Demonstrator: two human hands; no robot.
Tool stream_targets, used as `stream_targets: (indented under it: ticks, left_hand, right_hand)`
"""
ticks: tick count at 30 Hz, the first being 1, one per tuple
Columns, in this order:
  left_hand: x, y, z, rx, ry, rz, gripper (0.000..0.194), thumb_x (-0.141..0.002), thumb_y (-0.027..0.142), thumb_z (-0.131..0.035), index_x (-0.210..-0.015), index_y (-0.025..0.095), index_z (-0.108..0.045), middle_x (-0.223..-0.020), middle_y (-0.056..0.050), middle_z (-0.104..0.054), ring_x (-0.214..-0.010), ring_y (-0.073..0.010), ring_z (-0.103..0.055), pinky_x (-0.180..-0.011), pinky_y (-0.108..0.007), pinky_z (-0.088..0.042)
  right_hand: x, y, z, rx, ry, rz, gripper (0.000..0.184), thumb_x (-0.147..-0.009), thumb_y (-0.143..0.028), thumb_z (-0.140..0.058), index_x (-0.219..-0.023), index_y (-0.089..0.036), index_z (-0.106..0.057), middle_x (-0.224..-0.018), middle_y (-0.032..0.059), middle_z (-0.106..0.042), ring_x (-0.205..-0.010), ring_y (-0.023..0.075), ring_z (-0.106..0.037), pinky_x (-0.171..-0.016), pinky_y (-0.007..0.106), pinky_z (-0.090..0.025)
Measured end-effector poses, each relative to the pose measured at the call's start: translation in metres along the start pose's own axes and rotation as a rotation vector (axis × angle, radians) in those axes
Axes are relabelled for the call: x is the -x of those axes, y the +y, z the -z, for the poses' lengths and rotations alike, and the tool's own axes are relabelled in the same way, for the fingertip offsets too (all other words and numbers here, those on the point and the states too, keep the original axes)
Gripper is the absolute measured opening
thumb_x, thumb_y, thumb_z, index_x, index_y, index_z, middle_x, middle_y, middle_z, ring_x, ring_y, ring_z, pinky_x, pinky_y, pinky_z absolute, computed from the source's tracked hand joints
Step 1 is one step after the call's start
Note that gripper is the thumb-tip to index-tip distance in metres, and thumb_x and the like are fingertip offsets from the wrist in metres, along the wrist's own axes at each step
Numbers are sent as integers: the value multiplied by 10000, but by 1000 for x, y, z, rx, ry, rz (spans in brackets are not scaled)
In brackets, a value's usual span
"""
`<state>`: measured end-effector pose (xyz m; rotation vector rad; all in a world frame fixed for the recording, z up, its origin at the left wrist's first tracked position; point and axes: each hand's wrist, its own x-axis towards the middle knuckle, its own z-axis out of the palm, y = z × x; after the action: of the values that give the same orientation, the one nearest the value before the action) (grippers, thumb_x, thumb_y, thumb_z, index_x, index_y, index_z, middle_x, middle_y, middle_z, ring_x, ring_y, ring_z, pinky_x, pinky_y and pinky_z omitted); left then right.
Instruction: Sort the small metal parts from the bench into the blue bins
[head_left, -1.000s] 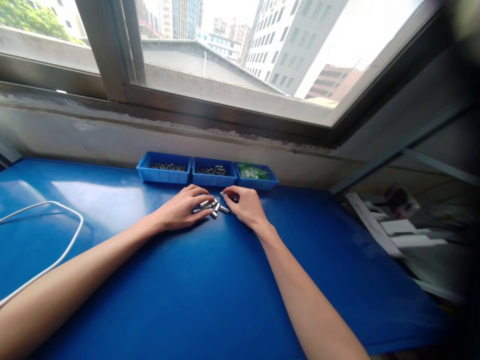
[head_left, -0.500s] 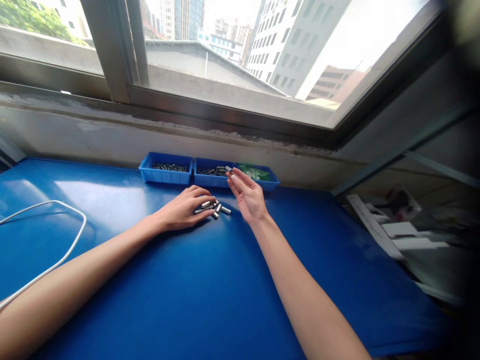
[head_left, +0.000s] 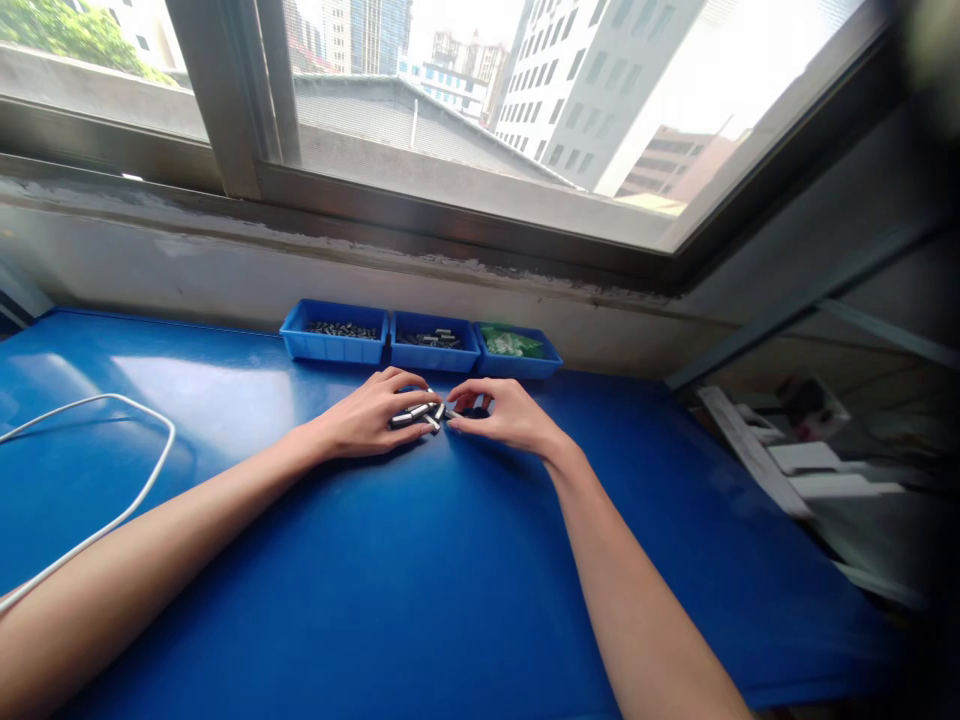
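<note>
A small pile of short, shiny metal cylinder-like pieces (head_left: 417,412) lies on the blue tabletop. My left hand (head_left: 369,415) rests curved around the pile's left side, thumb and fingers apart, with the pieces between them. From the right, my right hand (head_left: 506,415) reaches to the pile's edge, thumb and forefinger closed on one metal piece (head_left: 451,413). Its other fingers are curled and partly hidden. Behind both hands, the middle blue bin (head_left: 435,358) holds more such pieces, one bright one lying near its back edge.
The left blue bin (head_left: 334,346) contains many small dark metal parts. A green and clear plastic bag (head_left: 514,343) sits in the right blue bin (head_left: 525,368). A white cable (head_left: 142,500) loops over the left of the table and my forearm. Window and wall stand behind.
My right hand has come down from in front of the middle bin to the pile and closed on a piece at its right edge. My left hand has stayed around the pile.
</note>
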<state>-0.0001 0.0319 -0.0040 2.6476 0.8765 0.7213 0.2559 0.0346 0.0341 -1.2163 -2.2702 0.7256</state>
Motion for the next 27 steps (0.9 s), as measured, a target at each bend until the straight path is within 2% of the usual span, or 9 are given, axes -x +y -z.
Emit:
stream_targets:
  ticks: [2, 5, 11, 14, 20, 23, 27]
  left_hand:
    - [0, 0, 0, -7, -8, -7, 451, -959, 477, -549, -1361, 277, -598, -1323, -113, -585, -1222, -288, -507, -1071, -457, -409]
    - [0, 0, 0, 5, -10, 6, 460, -956, 483, -552, -1366, 279, -594, -1331, -118, -581, -1233, -294, -504, -1076, -465, -408]
    - [0, 2, 0, 30, 10, 38, 504, -954, 488, -556, -1405, 263, -556, -1345, -124, -579, -1250, -294, -502, -1093, -466, -410]
    - [-1, 2, 0, 28, 6, 43, 511, -959, 490, -545, -1411, 254, -546, -1354, -125, -574, -1250, -292, -502, -1093, -461, -411]
    - [-1, 3, 1, 28, 4, 42, 515, -952, 494, -557, -1401, 243, -554, -1355, -126, -574, -1248, -289, -503, -1097, -456, -409]
    - [-1, 3, 1, 41, 17, 45, 527, -940, 494, -578, -1397, 233, -557, -1358, -131, -572, -1257, -293, -503, -1107, -457, -408]
    - [-1, 2, 0, 106, 67, 60, 466, -973, 438, -533, -1388, 229, -567, -1355, -123, -578, -1264, -271, -518, -1115, -423, -412]
  right_hand:
    - [0, 6, 0, 19, -2, -2, 230, -769, -311, -748, -982, -230, -778, -842, 12, -759, -771, 177, -691, -738, 283, -507]
    - [-1, 15, -2, -37, 69, -28, 212, -775, -328, -750, -953, -216, -778, -814, 21, -759, -736, 180, -696, -735, 294, -533]
    - [-6, 21, -10, -544, 260, -148, 333, -665, -403, -864, -908, -197, -769, -883, 54, -772, -820, 224, -733, -796, 340, -589]
    - [-9, 18, -15, -765, 312, -187, 320, -625, -382, -900, -855, -200, -773, -859, 43, -769, -831, 211, -729, -840, 338, -581]
    - [-13, 15, -21, -938, 316, -260, 294, -643, -342, -896, -874, -196, -787, -899, 47, -777, -861, 191, -728, -911, 339, -571]
    - [-19, 10, -25, -999, 423, -231, 289, -647, -313, -889, -890, -201, -780, -941, 51, -782, -962, 217, -732, -988, 357, -549]
    - [-27, 1, -30, -1125, 501, -139, 384, -672, -246, -849, -1042, -261, -747, -1202, 27, -734, -1237, 231, -633, -1085, 361, -498]
